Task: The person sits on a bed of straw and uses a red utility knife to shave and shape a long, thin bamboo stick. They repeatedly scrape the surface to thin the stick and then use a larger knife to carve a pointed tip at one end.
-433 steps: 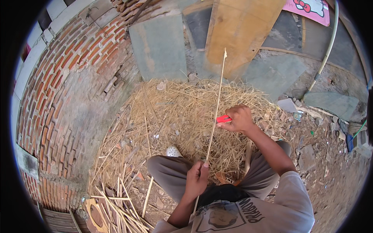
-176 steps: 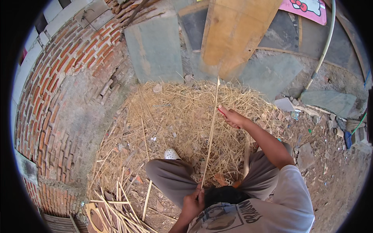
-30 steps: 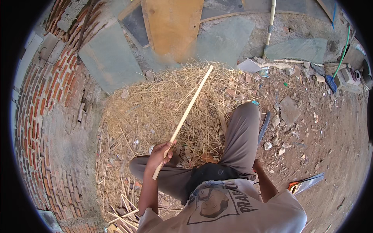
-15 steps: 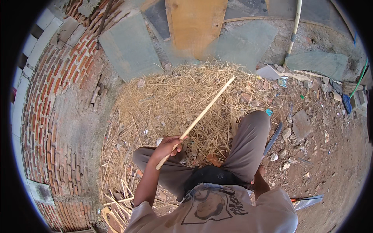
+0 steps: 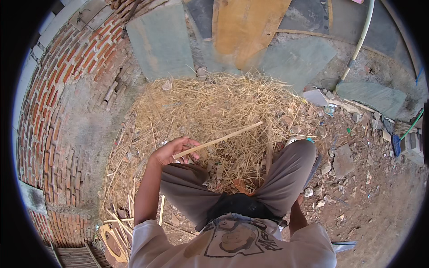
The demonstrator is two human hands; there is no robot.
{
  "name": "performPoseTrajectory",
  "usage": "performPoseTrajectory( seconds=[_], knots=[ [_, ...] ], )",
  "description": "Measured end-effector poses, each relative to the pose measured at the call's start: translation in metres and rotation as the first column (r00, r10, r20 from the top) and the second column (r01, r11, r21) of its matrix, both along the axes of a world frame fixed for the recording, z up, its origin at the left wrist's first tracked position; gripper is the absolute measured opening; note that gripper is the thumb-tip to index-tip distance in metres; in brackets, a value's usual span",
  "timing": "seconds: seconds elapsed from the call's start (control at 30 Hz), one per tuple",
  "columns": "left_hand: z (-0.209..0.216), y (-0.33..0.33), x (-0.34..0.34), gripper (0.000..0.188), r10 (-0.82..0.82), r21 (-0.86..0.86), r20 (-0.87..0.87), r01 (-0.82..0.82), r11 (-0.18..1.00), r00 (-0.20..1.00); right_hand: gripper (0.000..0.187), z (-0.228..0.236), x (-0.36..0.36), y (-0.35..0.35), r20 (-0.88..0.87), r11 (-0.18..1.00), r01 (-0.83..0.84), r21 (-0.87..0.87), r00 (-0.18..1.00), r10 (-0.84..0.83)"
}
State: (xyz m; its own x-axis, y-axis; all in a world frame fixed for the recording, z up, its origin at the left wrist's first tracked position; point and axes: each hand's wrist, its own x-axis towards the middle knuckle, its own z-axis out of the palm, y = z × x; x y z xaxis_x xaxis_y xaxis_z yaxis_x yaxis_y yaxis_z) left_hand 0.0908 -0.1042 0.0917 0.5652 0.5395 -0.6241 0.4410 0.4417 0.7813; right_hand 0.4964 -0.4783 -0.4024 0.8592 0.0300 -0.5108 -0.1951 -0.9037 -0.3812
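Note:
A pale, slim wooden stick (image 5: 219,140) slants up to the right over the straw, its near end in my left hand (image 5: 179,149). My left fingers are loosely bent, with the stick lying between them. Low beside my right thigh is my right hand (image 5: 299,199), mostly hidden behind the leg. A long dark blade (image 5: 313,171), like a machete's, runs up from that hand past my right knee. Its handle is out of sight, but it lines up with my closed right hand.
Dry straw and shavings (image 5: 201,102) cover the ground before my crossed legs. A brick wall (image 5: 58,147) rises at left; grey and tan boards (image 5: 163,44) lean at the back. Rubble (image 5: 343,161) lies at right. More thin sticks (image 5: 123,225) lie at my lower left.
The stick has swung down from a steep slant to a flatter one, and my left hand has moved left and up with looser fingers. The stick's near end is now at my palm.

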Motion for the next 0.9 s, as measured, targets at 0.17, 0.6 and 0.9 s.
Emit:
performPoseTrajectory(
  seconds=[0.17, 0.6, 0.9],
  knots=[
    [-0.016, 0.006, -0.017, 0.09, 0.3, -0.022, 0.518, -0.338, 0.941, 0.801, 0.053, 0.055, 0.019, -0.001, -0.077, 0.959, 0.06, 0.276, 0.996, -0.04],
    [-0.073, 0.036, 0.034, 0.029, 0.524, 0.802, 0.386, -0.557, 0.215, 0.759, 0.021, 0.291, 0.032, 0.086, 0.111, 0.66, -0.05, 0.75, 0.992, -0.051],
    [0.029, 0.056, 0.019, 0.015, 0.264, 0.283, 0.928, -0.958, -0.044, 0.262, 0.014, 0.421, -0.023, 0.15, 0.357, 0.403, -0.444, 0.8, 0.893, 0.276]
  ],
)
